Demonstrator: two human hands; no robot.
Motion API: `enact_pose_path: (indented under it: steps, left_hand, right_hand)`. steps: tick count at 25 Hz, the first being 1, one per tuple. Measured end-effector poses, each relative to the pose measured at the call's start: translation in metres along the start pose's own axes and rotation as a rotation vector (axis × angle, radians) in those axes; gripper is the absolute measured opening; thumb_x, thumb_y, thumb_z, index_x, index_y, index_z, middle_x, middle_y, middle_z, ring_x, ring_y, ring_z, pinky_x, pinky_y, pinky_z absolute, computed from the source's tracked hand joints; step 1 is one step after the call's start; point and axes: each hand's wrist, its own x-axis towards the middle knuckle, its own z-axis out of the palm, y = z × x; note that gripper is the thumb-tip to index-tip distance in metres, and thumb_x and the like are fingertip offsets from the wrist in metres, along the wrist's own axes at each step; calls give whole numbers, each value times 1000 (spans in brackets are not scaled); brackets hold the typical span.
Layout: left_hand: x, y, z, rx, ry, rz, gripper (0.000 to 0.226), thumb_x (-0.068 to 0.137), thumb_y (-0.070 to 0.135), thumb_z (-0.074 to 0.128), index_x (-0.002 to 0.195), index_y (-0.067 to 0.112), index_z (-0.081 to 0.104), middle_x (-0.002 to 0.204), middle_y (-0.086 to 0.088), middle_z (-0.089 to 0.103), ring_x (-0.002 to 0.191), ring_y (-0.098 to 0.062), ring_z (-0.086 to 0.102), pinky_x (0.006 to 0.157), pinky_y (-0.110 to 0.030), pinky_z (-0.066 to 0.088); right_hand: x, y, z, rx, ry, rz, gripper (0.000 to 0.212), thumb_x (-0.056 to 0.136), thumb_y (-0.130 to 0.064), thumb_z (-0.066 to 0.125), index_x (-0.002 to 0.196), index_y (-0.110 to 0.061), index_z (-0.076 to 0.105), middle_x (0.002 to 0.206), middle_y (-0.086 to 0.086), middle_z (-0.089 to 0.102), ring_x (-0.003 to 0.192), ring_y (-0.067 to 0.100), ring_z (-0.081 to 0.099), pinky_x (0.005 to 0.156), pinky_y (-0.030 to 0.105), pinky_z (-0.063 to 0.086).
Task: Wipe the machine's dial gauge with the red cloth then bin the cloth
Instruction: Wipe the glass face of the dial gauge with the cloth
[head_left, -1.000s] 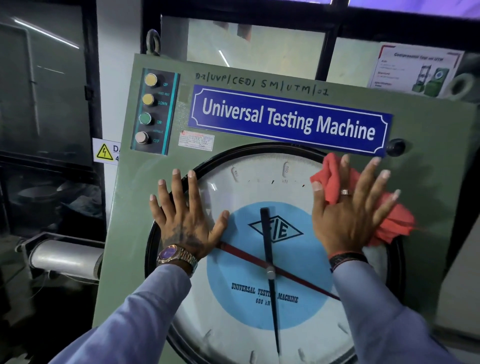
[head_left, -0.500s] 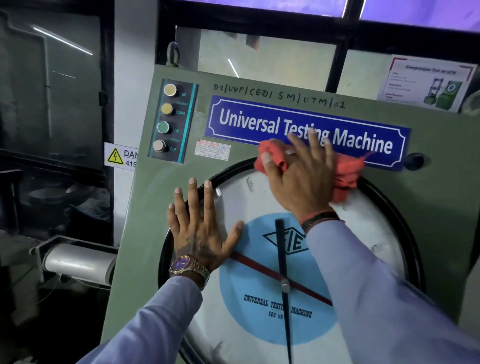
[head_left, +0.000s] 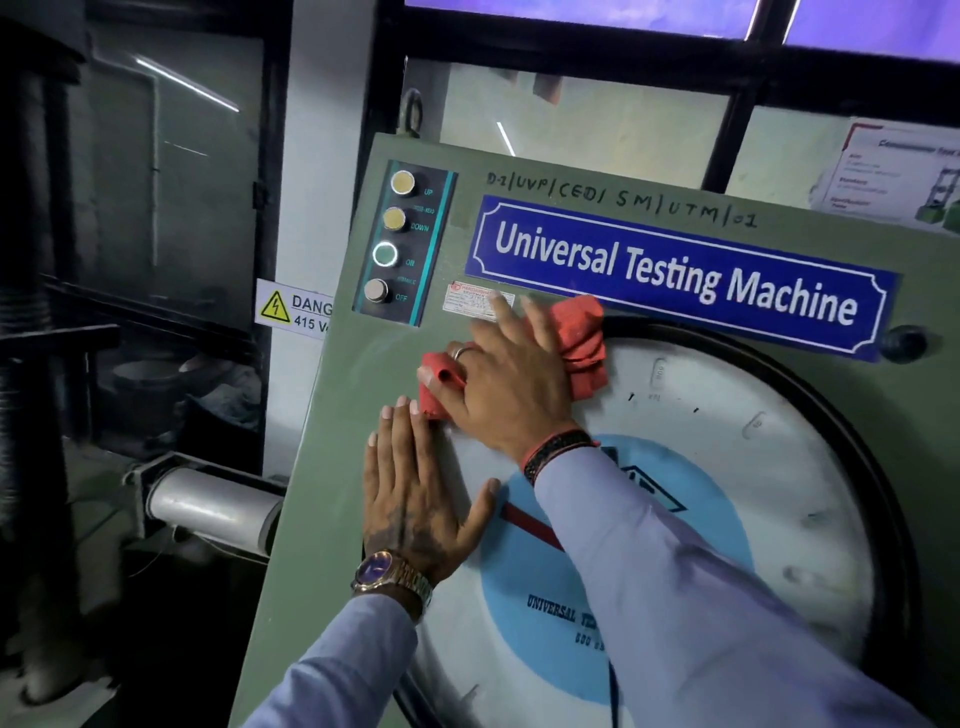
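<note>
The big round dial gauge (head_left: 737, 467) with a white face, blue centre and black rim fills the green machine front (head_left: 322, 467). My right hand (head_left: 509, 384) presses the red cloth (head_left: 584, 343) flat against the dial's upper left edge, and the cloth sticks out on both sides of the hand. Just below it, my left hand (head_left: 415, 493) lies flat with fingers spread on the dial's left edge, holding nothing. My right sleeve hides the pointers' hub. No bin is in view.
A black button panel (head_left: 402, 241) with UP, DOWN, ON and OFF sits at the upper left of the machine, beside a blue nameplate (head_left: 675, 275). A black knob (head_left: 904, 343) sticks out at the right. A danger sign (head_left: 293, 309) and a grey cylinder (head_left: 213, 506) are at the left.
My right hand has swept the red cloth from the dial's upper right across the top to its upper left. My left hand stayed flat on the left edge.
</note>
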Motion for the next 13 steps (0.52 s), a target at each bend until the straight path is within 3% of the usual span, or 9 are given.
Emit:
enact_pose_path:
  steps: [3,7,13]
  left_hand:
    - [2,6,-3,21,-11,-28,114,91,79,39,169,-3,22,178,-23,22,167,-41,18,134,-64,18]
    - [4,19,-1,15,-8,-89,116,89,79,37,170,-3,19,177,-25,22,166,-46,17,134,-68,10]
    - [5,26,6,17,32,-128,118,88,80,36,170,-2,13,176,-27,22,166,-47,15,133,-67,8]
  right_hand:
    - [-4,45,-10,-3,129,159,72,109,-70,37,115,-19,86,145,9,73,157,38,47,134,64,22]
    - [-32,117,-30,-53,115,401,71,110,-74,28,132,-30,79,157,7,66,160,37,43,132,63,23]
    - [-113,182,-35,-70,161,677,71,112,-69,18,157,-32,60,175,13,45,165,44,33,134,64,22]
